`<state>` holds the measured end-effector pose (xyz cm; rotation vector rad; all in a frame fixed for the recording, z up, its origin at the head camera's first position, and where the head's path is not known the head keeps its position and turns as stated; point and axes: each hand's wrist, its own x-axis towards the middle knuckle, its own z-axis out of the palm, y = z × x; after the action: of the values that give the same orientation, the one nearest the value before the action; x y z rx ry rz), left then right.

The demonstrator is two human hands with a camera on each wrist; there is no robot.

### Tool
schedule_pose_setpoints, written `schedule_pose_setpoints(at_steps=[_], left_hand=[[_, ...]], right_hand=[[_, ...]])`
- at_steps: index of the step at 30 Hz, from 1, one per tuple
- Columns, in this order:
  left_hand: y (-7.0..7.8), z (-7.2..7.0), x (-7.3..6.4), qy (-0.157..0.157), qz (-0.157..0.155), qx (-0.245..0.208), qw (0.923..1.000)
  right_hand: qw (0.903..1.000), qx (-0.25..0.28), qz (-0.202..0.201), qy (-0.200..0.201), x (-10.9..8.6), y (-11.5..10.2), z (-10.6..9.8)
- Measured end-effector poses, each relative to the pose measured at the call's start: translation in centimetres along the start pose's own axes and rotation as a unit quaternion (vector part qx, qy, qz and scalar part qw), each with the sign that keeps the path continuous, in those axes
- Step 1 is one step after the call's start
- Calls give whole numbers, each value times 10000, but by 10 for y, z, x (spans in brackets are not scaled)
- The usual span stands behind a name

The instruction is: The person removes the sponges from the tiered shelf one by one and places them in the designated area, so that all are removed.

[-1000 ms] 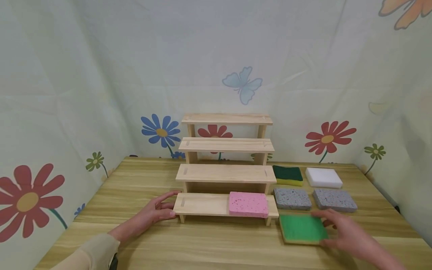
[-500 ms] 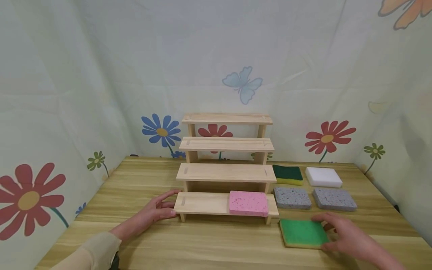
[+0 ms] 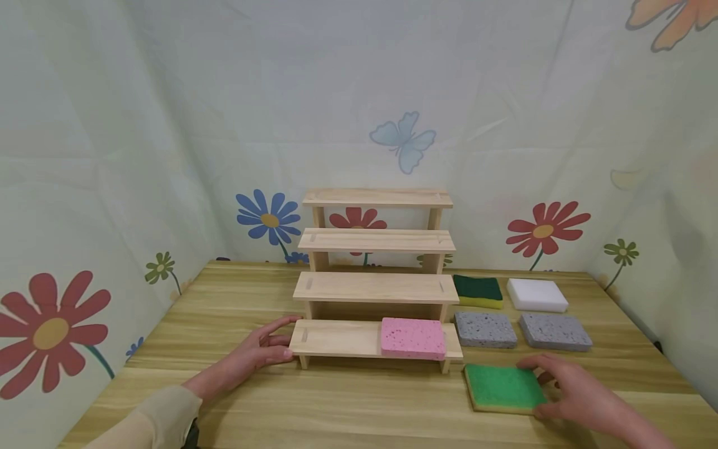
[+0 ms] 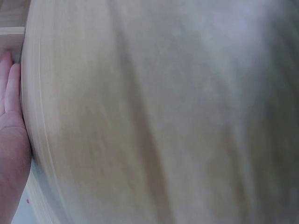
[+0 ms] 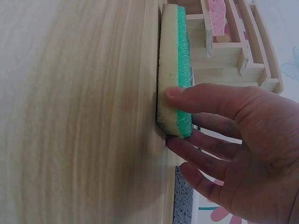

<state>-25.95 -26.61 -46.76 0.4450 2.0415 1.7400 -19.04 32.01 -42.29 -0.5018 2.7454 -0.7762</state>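
In the head view, my left hand (image 3: 252, 352) holds the left end of the lowest step of a four-tier wooden display stand (image 3: 336, 340), thumb at the front corner and index finger at the back corner. The left wrist view shows part of that hand (image 4: 11, 116) at its left edge. My right hand (image 3: 578, 390) pinches the right end of a green-topped sponge (image 3: 505, 386) that lies flat on the table in front of the stand's right side. In the right wrist view, its thumb presses the pale lower layer of the sponge (image 5: 169, 60), with fingers at the far side.
A pink sponge (image 3: 413, 338) sits on the right of the lowest step. Right of the stand lie a dark green and yellow sponge (image 3: 478, 290), a white sponge (image 3: 537, 294), and two speckled grey sponges, one left (image 3: 485, 329) and one right (image 3: 555, 331). A flowered cloth (image 3: 269, 93) hangs behind.
Over the first half second the green-topped sponge shifts slightly toward me, away from the grey sponges, with my right hand on it. After that it stays put. The left hand has not moved.
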Motion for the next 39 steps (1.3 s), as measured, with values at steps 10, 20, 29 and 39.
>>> schedule_pose_setpoints(at_steps=[10, 20, 29, 39], left_hand=[[1, 0, -1, 3, -20, 30, 10000], [0, 0, 0, 20, -15, -26, 10000], [0, 1, -1, 42, -43, -26, 10000], [1, 0, -1, 20, -56, 10, 10000]], right_hand=[[9999, -43, 130, -11, -1, -1, 1], [9996, -37, 294, 24, -4, -4, 4], [9998, -100, -119, 98, -6, -4, 0], [9976, -422, -185, 510, -4, -11, -3]])
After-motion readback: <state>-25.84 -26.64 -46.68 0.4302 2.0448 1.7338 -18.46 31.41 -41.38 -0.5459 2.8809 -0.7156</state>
